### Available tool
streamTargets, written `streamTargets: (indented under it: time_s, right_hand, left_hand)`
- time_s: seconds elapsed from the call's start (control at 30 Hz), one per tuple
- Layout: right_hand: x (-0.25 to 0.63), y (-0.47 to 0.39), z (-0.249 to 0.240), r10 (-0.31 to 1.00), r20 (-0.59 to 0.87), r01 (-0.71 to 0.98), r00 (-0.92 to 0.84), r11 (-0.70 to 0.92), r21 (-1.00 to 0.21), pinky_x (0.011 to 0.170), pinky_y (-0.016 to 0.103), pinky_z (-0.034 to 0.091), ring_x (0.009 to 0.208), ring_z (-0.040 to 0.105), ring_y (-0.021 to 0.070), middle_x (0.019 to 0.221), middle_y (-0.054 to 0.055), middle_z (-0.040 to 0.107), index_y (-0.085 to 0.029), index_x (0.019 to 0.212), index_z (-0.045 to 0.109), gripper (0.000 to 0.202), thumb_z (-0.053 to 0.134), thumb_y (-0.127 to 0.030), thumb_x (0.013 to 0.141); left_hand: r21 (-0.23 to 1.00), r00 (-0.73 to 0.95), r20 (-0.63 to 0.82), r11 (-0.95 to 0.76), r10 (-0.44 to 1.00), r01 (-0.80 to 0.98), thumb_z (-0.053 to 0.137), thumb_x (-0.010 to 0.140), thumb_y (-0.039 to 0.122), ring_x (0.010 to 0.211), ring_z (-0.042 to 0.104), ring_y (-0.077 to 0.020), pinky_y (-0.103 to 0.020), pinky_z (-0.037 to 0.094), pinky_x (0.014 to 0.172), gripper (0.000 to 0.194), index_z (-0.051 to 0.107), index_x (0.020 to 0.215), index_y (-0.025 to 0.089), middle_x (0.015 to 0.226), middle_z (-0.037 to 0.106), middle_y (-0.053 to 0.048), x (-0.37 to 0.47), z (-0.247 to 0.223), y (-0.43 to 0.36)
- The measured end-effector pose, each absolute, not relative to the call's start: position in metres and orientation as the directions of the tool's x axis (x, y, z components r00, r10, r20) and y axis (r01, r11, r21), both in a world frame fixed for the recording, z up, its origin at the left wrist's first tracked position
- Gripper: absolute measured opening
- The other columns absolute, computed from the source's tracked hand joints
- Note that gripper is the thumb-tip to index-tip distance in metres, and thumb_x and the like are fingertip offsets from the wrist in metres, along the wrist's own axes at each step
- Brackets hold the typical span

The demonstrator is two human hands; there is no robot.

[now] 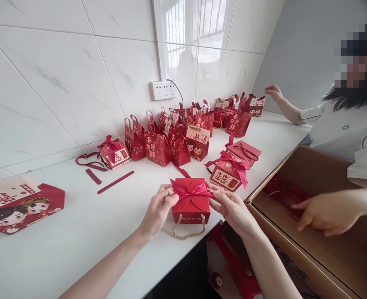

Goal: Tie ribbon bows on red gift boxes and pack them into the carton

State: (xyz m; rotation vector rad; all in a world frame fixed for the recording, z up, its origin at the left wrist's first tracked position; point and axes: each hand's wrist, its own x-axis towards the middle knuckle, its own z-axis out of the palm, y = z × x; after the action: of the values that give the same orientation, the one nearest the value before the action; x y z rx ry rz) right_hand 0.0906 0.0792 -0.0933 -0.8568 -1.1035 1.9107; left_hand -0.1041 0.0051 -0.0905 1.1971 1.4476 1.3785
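Observation:
A red gift box (pixel 188 216) with petal-shaped top flaps and a gold rope handle (pixel 188 236) sits near the table's front edge. Across its top runs a pink ribbon (pixel 194 190), tied at the middle. At the box's left side, my left hand (pixel 157 209) pinches the ribbon between thumb and fingers. My right hand (pixel 233 209) pinches the ribbon at the right side, its fingers partly hiding the end. Just beyond, to the right, stands a box with a pink bow (pixel 225 176), beside another red box with a rope handle (pixel 245 150).
Several red gift bags (pixel 158 147) line the white table (pixel 108 220) by the tiled wall. Loose ribbon strips (pixel 115 182) lie left; a flat printed carton (pixel 24 205) lies nearer. A co-worker's hand (pixel 333 211) reaches over an open cardboard box (pixel 295 249); their other hand (pixel 274 93) is near the far bags.

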Motion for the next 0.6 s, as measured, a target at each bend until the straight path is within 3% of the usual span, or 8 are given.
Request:
streamTargets:
  time_s: [0.17,0.37,0.6]
  right_hand:
    - [0.092,0.085,-0.096,0.837,-0.18,-0.284,-0.517,-0.366,-0.886,0.102,0.037,0.043,0.123,0.048,0.0267,0.132,0.009,0.053,-0.016,0.084,0.073,0.029,0.073,-0.04,0.068]
    - [0.094,0.088,-0.099,0.822,-0.165,-0.282,-0.545,-0.365,-0.887,0.102,0.036,0.043,0.124,0.048,0.026,0.132,0.008,0.053,-0.015,0.08,0.072,0.026,0.07,-0.039,0.072]
    - [0.098,0.087,-0.102,0.809,-0.097,-0.229,-0.58,-0.276,-0.933,0.099,0.036,0.046,0.124,0.047,0.0253,0.133,0.008,0.052,-0.015,0.081,0.071,0.027,0.065,-0.042,0.078]
  left_hand:
    - [0.999,-0.179,0.021,-0.012,0.984,0.051,0.055,0.076,0.037,0.082,0.046,-0.0152,-0.023,0.044,0.065,0.031,0.039,0.057,0.019,0.086,0.043,-0.003,-0.109,-0.088,0.008]
    - [0.999,-0.188,-0.054,0.052,0.981,-0.017,0.054,0.076,0.039,0.066,0.038,-0.0112,-0.023,0.039,0.059,0.034,0.033,0.058,0.02,0.073,0.035,0.002,-0.102,-0.086,0.009]
    - [0.998,-0.249,0.031,-0.018,0.968,0.053,0.049,0.081,0.045,0.062,0.032,-0.0107,-0.023,0.036,0.056,0.038,0.029,0.06,0.02,0.071,0.031,0.002,-0.099,-0.093,0.009]
